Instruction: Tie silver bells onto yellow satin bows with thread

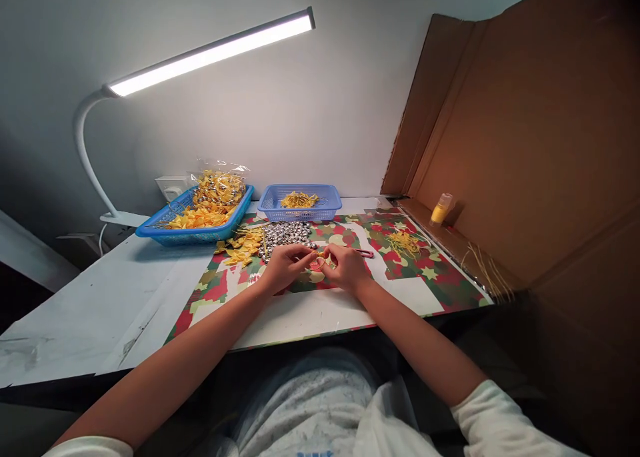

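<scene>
My left hand (287,267) and my right hand (345,266) meet above the patterned mat, fingertips pinched close together. Between them is a thin yellow cord (319,266), bent in a small loop; its finer details are too small to make out. Just behind my left hand lies a pile of round silver bells (287,235). Left of that pile are loose yellow ribbon bows (241,246). A red-handled tool (366,253), partly hidden by my right hand, rests on the mat. Further right sits a tangle of yellow cords (403,243).
A blue basket (195,235) heaped with yellow bows stands at the back left. Beside it is a smaller blue basket (299,212) with yellow pieces. A lit lamp (213,53) arches overhead. Cardboard (530,137) walls the right side, near a small yellow bottle (441,210).
</scene>
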{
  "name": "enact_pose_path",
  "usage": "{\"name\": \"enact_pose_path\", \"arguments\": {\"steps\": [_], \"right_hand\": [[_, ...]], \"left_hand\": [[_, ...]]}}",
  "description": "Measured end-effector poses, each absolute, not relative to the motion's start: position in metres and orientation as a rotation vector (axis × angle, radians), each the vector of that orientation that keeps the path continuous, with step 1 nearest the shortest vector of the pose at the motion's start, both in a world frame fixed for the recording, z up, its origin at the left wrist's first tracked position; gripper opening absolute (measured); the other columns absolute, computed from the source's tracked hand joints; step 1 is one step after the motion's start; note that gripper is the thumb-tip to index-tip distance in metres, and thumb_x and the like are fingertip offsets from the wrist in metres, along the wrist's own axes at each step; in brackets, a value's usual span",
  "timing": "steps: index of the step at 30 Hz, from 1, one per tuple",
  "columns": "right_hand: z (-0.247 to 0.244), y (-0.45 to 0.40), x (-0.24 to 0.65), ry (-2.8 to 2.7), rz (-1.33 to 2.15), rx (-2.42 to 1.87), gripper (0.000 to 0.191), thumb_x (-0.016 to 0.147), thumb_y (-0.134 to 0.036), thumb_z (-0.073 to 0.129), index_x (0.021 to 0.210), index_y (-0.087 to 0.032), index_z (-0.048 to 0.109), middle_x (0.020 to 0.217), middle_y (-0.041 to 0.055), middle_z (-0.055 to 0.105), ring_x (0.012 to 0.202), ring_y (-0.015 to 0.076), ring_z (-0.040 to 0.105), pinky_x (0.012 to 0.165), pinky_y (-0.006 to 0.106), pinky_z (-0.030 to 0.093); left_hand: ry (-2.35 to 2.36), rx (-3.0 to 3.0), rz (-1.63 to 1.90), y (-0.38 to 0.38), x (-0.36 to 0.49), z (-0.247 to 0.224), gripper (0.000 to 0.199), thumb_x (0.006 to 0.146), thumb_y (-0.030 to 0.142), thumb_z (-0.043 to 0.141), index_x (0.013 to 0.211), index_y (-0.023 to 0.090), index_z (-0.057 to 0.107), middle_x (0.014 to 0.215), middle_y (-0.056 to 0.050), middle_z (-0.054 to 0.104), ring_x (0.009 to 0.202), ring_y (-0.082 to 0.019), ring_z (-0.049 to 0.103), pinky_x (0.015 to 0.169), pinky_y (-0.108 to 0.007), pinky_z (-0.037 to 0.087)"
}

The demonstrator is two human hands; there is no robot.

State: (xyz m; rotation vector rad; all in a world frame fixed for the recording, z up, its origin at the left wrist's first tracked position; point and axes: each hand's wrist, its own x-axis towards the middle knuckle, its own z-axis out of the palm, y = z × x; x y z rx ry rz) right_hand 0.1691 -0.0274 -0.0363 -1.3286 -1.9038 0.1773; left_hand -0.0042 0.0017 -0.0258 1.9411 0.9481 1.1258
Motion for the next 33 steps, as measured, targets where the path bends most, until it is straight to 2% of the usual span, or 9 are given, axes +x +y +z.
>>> {"name": "enact_pose_path", "arguments": {"steps": [8, 15, 20, 26, 33], "right_hand": [[-0.042, -0.023, 0.169, -2.01, 0.167, -1.378, 0.014, 0.085, -0.026, 0.051, 0.074, -0.019, 0.056, 0.069, 0.003, 0.061, 0.062, 0.0145, 0.049, 0.058, 0.026, 0.026], [-0.042, -0.021, 0.168, -1.887, 0.439, -1.173, 0.029, 0.087, -0.028, 0.044, 0.059, -0.019, 0.043, 0.057, -0.0019, 0.046, 0.056, 0.0119, 0.04, 0.056, 0.025, 0.027], [-0.041, -0.02, 0.165, -1.702, 0.561, -1.06, 0.028, 0.084, -0.034, 0.046, 0.062, -0.019, 0.047, 0.055, -0.0033, 0.041, 0.055, 0.0112, 0.036, 0.054, 0.025, 0.028], [-0.044, -0.017, 0.163, -1.611, 0.635, -1.051, 0.028, 0.083, -0.038, 0.045, 0.062, -0.019, 0.047, 0.055, -0.004, 0.037, 0.054, 0.0107, 0.034, 0.053, 0.025, 0.027], [-0.044, -0.018, 0.164, -1.627, 0.648, -1.037, 0.027, 0.083, -0.037, 0.046, 0.064, -0.019, 0.05, 0.056, -0.0038, 0.04, 0.054, 0.0108, 0.035, 0.053, 0.025, 0.028]], "left_hand": [[0.915, 2.132, 1.161, 0.002, -0.004, -0.026, 0.019, 0.078, 0.037, 0.066, 0.07, 0.021, 0.073, 0.064, -0.002, 0.068, 0.058, -0.014, 0.057, 0.055, -0.022, 0.044], [0.947, 1.938, 1.084, 0.006, -0.005, -0.03, 0.025, 0.076, 0.043, 0.067, 0.074, 0.019, 0.071, 0.063, -0.002, 0.067, 0.055, -0.014, 0.059, 0.053, -0.023, 0.048], [0.878, 1.616, 1.096, 0.007, -0.001, -0.031, 0.037, 0.069, 0.052, 0.071, 0.072, 0.015, 0.069, 0.064, -0.003, 0.067, 0.058, -0.014, 0.061, 0.055, -0.025, 0.052], [0.893, 1.449, 1.115, 0.003, 0.005, -0.028, 0.04, 0.063, 0.053, 0.075, 0.071, 0.015, 0.068, 0.064, -0.002, 0.067, 0.06, -0.013, 0.061, 0.061, -0.026, 0.054], [0.884, 1.595, 1.087, 0.005, 0.002, -0.029, 0.038, 0.069, 0.053, 0.07, 0.073, 0.015, 0.067, 0.068, -0.003, 0.066, 0.062, -0.014, 0.06, 0.058, -0.026, 0.053]]}}
